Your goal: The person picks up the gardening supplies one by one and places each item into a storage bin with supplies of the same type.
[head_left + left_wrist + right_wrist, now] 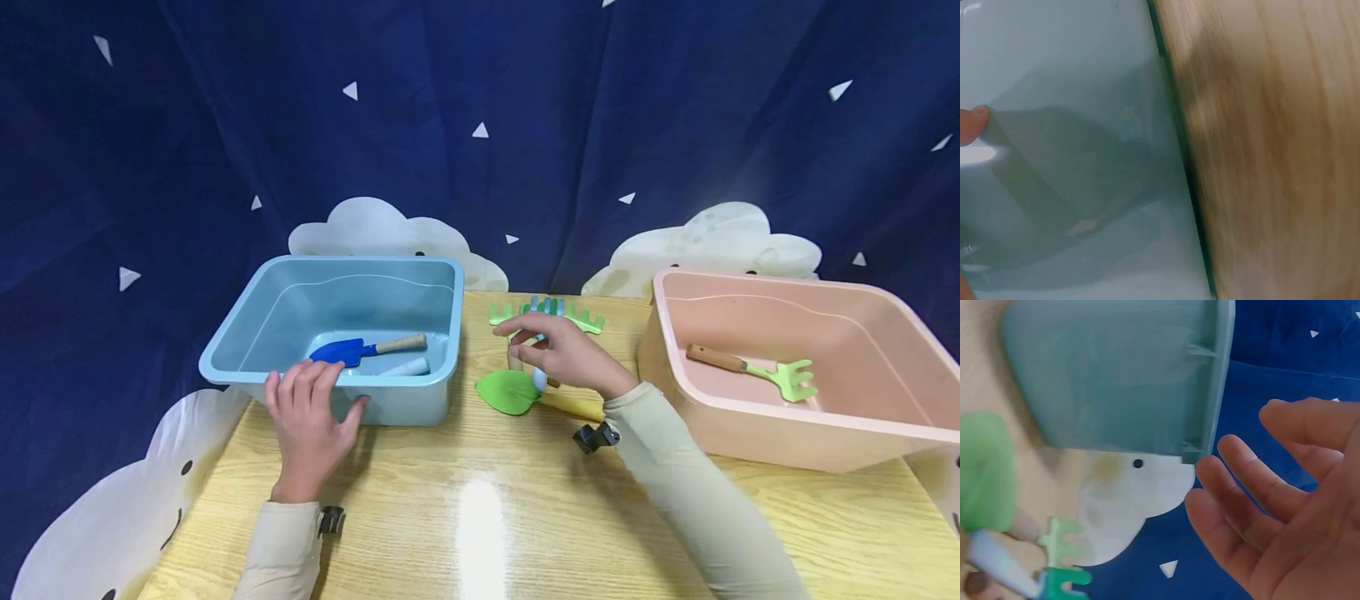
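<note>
My left hand (309, 421) grips the front rim of a light blue basin (375, 408), fingers over the edge and thumb against the outer wall. In that basin lies a blue toy trowel (345, 352) with a wooden handle, beside a pale blue piece (408, 367) partly hidden by the rim. My right hand (566, 350) hovers over the tools between the two basins, fingers spread and loosely bent, holding nothing. Below it lies a green leaf-shaped trowel (508, 392) with a yellow handle. Behind are light green rakes (587, 320) and a blue-and-green one (547, 307), partly covered by the hand.
A pink basin (757, 425) stands on the right, with a light green toy rake (795, 381) with a wooden handle inside. The wooden table (420, 517) extends in front of both basins. A dark blue curtain (450, 108) with white triangles and clouds hangs behind.
</note>
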A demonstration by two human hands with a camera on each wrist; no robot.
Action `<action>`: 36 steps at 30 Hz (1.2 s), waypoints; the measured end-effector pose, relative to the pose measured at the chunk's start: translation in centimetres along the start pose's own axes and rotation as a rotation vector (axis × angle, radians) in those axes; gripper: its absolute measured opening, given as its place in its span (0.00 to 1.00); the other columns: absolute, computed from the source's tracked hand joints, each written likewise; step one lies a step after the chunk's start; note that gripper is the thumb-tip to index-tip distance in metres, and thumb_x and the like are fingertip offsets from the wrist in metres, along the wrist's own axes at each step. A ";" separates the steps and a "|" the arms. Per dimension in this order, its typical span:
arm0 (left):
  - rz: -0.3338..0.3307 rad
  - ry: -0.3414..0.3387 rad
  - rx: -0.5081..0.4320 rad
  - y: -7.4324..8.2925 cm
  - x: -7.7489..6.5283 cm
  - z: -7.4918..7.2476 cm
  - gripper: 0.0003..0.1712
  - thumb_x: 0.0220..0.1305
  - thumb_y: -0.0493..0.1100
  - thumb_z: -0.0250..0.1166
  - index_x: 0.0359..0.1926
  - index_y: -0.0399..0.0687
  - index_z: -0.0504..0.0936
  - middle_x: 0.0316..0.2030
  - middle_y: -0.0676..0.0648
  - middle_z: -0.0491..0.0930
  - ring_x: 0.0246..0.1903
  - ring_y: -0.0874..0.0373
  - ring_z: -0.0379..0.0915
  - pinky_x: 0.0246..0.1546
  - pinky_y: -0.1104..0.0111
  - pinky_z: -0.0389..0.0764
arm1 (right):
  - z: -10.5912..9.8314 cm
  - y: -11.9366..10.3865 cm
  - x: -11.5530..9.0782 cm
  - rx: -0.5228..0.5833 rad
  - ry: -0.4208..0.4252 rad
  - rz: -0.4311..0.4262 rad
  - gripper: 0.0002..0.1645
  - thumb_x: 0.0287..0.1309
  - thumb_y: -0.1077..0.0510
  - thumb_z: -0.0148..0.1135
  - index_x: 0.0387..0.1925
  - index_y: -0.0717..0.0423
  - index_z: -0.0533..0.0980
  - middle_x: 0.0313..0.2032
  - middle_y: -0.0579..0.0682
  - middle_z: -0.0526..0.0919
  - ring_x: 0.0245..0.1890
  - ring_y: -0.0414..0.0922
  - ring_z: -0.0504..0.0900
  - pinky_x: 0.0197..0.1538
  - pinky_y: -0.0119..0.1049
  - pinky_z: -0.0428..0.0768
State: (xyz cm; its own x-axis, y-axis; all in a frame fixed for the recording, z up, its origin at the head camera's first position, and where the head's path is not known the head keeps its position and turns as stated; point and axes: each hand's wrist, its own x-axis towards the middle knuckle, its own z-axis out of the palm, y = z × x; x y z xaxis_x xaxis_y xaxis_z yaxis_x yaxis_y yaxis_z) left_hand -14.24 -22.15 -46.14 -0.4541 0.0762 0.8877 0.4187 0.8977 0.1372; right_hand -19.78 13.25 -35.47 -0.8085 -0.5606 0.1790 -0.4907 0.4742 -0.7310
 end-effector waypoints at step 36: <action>-0.015 0.020 -0.007 0.1 -0.2 0.2 0.33 0.45 0.47 0.71 0.54 0.39 0.77 0.47 0.37 0.77 0.55 0.38 0.65 0.72 0.47 0.49 | 2.5 8.5 -6.5 -0.384 0.017 0.035 0.24 0.53 0.70 0.66 0.54 0.59 0.80 0.53 0.57 0.85 0.51 0.56 0.84 0.54 0.53 0.81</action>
State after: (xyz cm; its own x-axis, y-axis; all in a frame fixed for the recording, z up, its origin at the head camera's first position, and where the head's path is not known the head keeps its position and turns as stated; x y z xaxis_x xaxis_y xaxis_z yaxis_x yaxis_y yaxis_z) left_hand -14.25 -22.03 -46.43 -0.4448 0.0544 0.8940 0.4179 0.8954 0.1535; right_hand -17.90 19.24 -44.48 -0.8307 -0.5296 0.1718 -0.5460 0.7144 -0.4377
